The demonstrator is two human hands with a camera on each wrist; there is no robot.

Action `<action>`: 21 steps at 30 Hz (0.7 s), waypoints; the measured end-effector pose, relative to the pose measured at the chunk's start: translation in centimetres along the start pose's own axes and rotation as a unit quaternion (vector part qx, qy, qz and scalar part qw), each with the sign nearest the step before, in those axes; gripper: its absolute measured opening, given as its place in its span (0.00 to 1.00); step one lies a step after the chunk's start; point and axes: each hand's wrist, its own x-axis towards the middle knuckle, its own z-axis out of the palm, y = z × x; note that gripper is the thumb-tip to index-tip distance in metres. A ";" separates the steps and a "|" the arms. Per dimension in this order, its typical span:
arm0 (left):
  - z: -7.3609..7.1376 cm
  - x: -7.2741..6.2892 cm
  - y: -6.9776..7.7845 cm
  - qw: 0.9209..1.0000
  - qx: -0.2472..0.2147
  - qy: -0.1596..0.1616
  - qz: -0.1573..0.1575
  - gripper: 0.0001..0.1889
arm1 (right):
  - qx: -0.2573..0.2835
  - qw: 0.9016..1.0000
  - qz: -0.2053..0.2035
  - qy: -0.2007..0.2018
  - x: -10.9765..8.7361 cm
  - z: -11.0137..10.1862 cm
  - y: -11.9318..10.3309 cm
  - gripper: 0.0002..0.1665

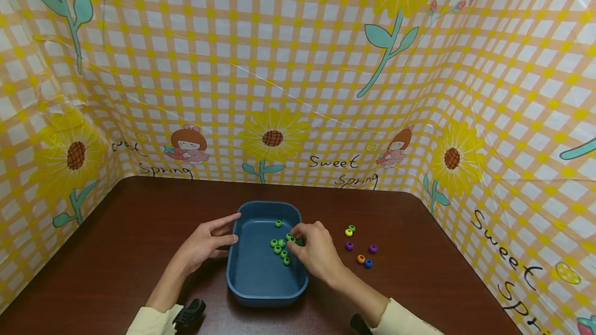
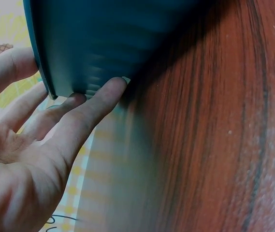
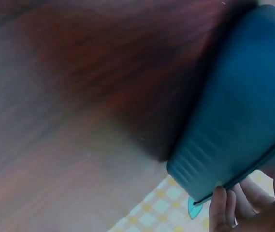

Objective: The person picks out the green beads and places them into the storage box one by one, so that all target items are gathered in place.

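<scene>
A blue rectangular bin stands on the table with several green beads inside. My left hand rests spread against the bin's left side, a fingertip at the rim; the left wrist view shows that hand touching the outer wall. Over the right rim, my right hand reaches inside, thumb and index finger apart around green beads. A blue-purple bead shows right by the thumb tip. In the right wrist view, the right-hand fingers are at the rim, their tips partly hidden.
Right of the bin, loose beads lie on the dark wooden table: a yellow bead, a green bead, purple beads, an orange bead and a blue bead. Checked, flowered cloth surrounds the table's back and sides.
</scene>
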 end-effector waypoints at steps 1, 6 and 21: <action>0.0 0.0 0.0 1.000 -0.001 0.001 -0.001 0.34 | -0.004 1.000 -0.005 0.002 -0.1 0.1 0.0 0.08; 0.1 -0.1 0.0 1.000 -0.001 0.002 -0.003 0.34 | -0.017 0.999 -0.023 0.015 -0.5 0.6 0.4 0.09; 0.2 -0.1 0.1 1.000 -0.001 0.003 -0.003 0.33 | -0.038 0.998 -0.034 0.025 -0.6 1.0 0.7 0.10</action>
